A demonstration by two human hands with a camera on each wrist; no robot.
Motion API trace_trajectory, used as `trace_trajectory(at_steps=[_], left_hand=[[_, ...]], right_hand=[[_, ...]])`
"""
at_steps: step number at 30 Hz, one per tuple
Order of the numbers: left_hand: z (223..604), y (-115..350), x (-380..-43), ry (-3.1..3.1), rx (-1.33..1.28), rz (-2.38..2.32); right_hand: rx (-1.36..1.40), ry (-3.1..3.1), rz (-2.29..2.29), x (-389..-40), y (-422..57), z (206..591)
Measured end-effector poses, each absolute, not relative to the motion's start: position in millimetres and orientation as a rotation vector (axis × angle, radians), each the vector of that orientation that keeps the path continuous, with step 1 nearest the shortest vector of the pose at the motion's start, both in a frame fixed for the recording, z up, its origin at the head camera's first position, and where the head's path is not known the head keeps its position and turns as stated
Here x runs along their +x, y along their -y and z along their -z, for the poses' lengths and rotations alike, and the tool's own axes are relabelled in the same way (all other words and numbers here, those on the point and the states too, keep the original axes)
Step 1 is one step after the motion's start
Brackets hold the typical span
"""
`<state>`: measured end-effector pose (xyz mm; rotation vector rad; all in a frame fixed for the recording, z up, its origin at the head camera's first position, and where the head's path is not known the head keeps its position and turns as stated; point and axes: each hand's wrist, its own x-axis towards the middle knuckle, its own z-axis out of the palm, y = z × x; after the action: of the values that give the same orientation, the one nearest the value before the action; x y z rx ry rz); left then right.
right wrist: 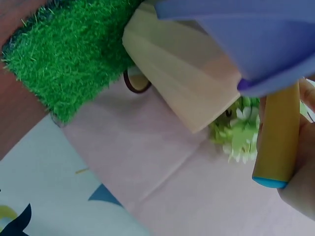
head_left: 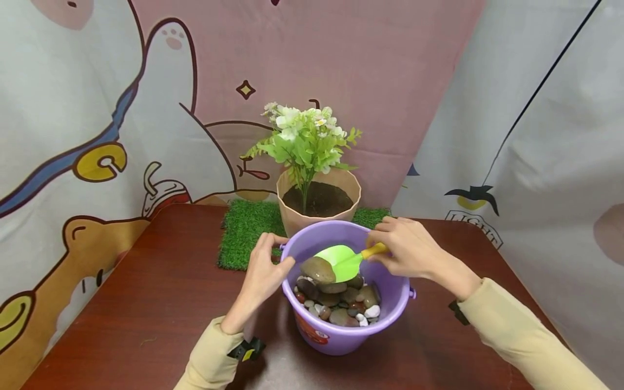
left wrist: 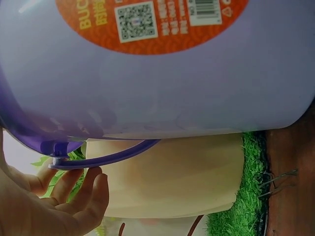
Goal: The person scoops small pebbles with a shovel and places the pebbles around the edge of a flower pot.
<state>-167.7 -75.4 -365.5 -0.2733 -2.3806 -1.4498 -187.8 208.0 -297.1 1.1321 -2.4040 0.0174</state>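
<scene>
Left hand (head_left: 263, 273): grips the rim of the purple bucket (head_left: 341, 341) at its left side, thumb toward the mouth, fingers outside; apparently a steadying hold. Whether the fingertips also touch the bail handle (left wrist: 110, 158) cannot be told.

Right hand (head_left: 409, 246): grasps the scoop (head_left: 348, 264) by its yellow grip, over the bucket's right rim. The grip slopes down toward the left hand, presumably so that the blade reaches inside past the wall.

Large stone (head_left: 318, 270), grey-brown: at the blade's front end, between the hands and nearer the left. Whether the blade bears its whole weight or the pebbles share it cannot be told.

Pebbles (head_left: 341, 317), assorted dark, reddish and white: in the bucket, below and between the hands, contained by its wall.

Bucket: stands on the table (head_left: 146, 303) between the hands, seemingly for easy reach by both. Its handle hangs down the far side, likely out of the scoop's way.

Flowerpot (head_left: 297, 219), beige, faceted: just beyond the hands, behind the bucket; holds dark soil (head_left: 326, 200) and a white-flowered plant (head_left: 307, 138), set upright.

Turf mat (head_left: 248, 233), green: beyond the left hand, spread beneath the pot, probably as its base.
</scene>
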Motion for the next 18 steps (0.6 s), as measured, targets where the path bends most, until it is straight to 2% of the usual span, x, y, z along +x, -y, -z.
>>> trace_trajectory(at_steps=[9, 18], left_hand=[[365, 76, -167, 2.379, -0.273, 1.447], [366, 76, -167, 2.378, -0.286, 1.451]], right_hand=[[1.002, 2.464, -0.064, -187, -221, 275], [0.816, 2.539, -0.065, -205, -226, 258]])
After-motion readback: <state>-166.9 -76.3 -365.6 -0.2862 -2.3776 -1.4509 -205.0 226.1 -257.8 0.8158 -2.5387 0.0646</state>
